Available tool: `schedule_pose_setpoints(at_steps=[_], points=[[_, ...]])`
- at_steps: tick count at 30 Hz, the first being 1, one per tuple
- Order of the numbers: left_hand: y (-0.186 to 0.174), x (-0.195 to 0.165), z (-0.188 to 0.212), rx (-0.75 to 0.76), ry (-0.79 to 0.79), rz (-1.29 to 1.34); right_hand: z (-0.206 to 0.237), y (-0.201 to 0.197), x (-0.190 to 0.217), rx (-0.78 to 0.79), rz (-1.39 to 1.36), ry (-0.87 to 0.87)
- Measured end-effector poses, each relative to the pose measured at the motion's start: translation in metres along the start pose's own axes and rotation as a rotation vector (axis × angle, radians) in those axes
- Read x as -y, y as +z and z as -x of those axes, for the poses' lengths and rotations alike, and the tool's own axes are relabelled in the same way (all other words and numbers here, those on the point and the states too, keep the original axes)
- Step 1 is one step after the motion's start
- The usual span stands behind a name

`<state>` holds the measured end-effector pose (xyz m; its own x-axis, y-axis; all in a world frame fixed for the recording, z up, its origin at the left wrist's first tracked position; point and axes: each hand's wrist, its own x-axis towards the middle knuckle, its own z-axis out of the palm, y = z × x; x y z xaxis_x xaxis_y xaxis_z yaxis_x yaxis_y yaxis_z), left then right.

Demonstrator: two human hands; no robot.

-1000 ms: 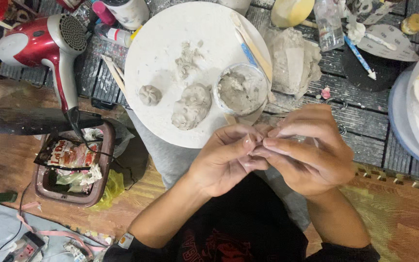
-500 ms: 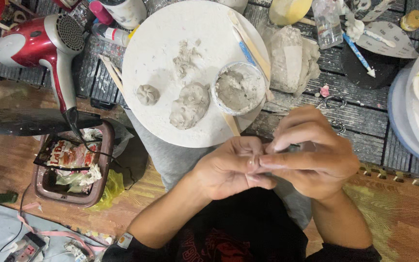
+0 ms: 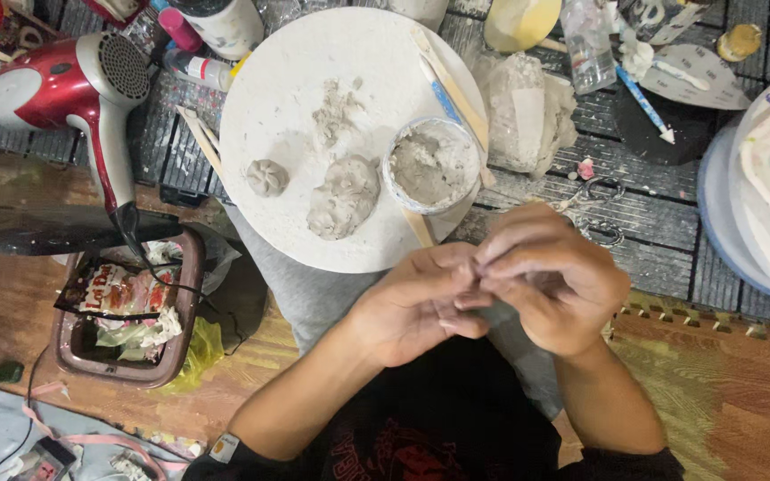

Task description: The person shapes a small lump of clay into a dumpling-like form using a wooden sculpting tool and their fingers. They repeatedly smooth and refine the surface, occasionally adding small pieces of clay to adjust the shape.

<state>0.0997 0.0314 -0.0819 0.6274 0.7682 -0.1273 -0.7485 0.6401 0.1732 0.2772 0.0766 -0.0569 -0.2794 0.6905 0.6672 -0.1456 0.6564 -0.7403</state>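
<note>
Fingers [image 3: 492,258] — those of both hands bunched together at the tips, pressed around something too small and too hidden to identify; whether a bit of clay sits between them cannot be told.

Left hand [image 3: 412,303] — curled, thumb and forefinger meeting the right's. Right hand [image 3: 554,285] — folded over from the other side, touching the left above the person's lap.

White round board [image 3: 278,80] — just beyond the hands, resting partly over the knee. On it: small pleated clay ball [image 3: 266,177], finished-looking; larger clay lump [image 3: 343,196] beside it, roughly shaped; loose crumbs [image 3: 336,111]; a small tub of grey clay [image 3: 432,165] at the near edge, with wooden sticks [image 3: 452,85] lying against it.

Surroundings — red hair dryer [image 3: 73,89] at left; brown bin [image 3: 126,312] of wrappers below it; bagged clay block [image 3: 528,111] and scissors [image 3: 594,214] to the right.

Progress, as judged: one piece formed, one lump part-worked, plenty of clay unused.
</note>
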Motion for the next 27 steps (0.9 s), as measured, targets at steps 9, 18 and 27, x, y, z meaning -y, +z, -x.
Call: schedule_pose_setpoints(at_steps=[9,18,27], points=[[0.008,-0.013,0.013,-0.153,0.202,-0.218,-0.002,0.005,0.003,-0.048,-0.017,-0.014],[0.007,-0.012,0.019,-0.123,0.209,-0.284,-0.006,0.003,0.018,0.003,0.146,-0.078],[0.018,-0.015,0.022,-0.196,0.254,-0.572,-0.009,0.000,0.023,0.094,0.311,-0.232]])
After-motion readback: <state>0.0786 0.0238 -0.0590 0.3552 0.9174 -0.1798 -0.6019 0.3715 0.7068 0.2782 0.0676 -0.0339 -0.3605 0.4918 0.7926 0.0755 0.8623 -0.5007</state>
